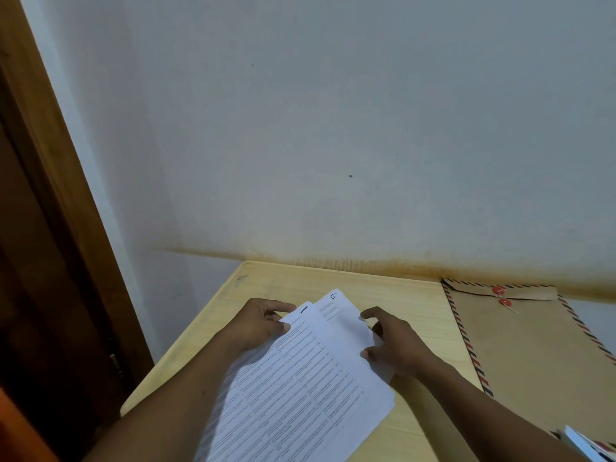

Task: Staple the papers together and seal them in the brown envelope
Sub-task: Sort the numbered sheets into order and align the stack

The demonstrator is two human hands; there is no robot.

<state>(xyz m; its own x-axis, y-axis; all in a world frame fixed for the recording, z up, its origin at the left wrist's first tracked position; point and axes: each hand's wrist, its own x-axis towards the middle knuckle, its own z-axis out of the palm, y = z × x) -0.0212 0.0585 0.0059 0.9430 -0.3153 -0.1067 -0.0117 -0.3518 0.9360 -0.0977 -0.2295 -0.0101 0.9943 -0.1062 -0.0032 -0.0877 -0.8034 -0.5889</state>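
Observation:
A fanned stack of white printed papers (300,385) lies on the light wooden table (410,301); the top sheet is marked "1" and a lower sheet marked "6" sticks out at the far end. My left hand (258,323) pinches the stack's upper left corner. My right hand (395,341) grips the stack's right edge with thumb and fingertips. The brown envelope (526,355) with a striped border and red string buttons lies flat to the right, apart from both hands. No stapler shows.
The table butts against a pale wall (333,128) at the back. A dark wooden door frame (50,228) stands to the left. A white and blue object (581,443) peeks in at the bottom right corner, over the envelope's near end.

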